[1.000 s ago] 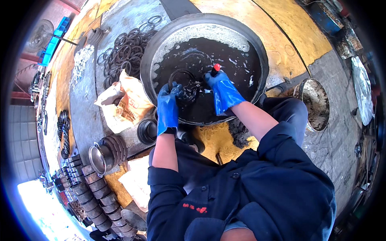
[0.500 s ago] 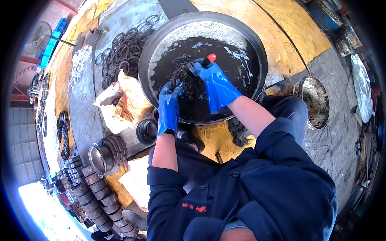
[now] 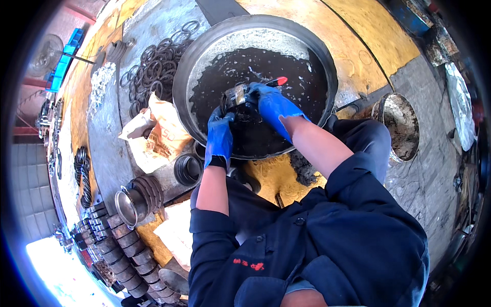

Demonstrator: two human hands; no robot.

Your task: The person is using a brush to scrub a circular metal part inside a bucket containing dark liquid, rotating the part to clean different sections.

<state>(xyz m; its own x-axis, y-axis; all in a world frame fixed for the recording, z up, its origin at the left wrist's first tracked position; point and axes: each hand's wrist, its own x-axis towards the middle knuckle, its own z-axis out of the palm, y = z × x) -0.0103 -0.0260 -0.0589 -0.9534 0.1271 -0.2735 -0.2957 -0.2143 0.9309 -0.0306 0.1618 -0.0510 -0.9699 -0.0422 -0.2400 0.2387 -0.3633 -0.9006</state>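
Red-tipped tool [image 3: 276, 82] — tip now further R — gripped by R hand [image 3: 263, 95], L hand [image 3: 220, 123] holding ring [image 3: 223, 104].

R hand [image 3: 263, 97] has shifted L & up vs 1 s ago, now just beside the ring [image 3: 223, 105] in the L hand [image 3: 221, 124]. Red-ended handle [image 3: 279, 81], stubby-looking before, now slants to the R w/ more length showing. Brownish piece [image 3: 239, 94] now visible btwn hands. Ring showed its round face 1 s ago; now nearly edge-on. White streaks at R of dark liquid [image 3: 304, 100] mostly gone vs 0.5 s ago.
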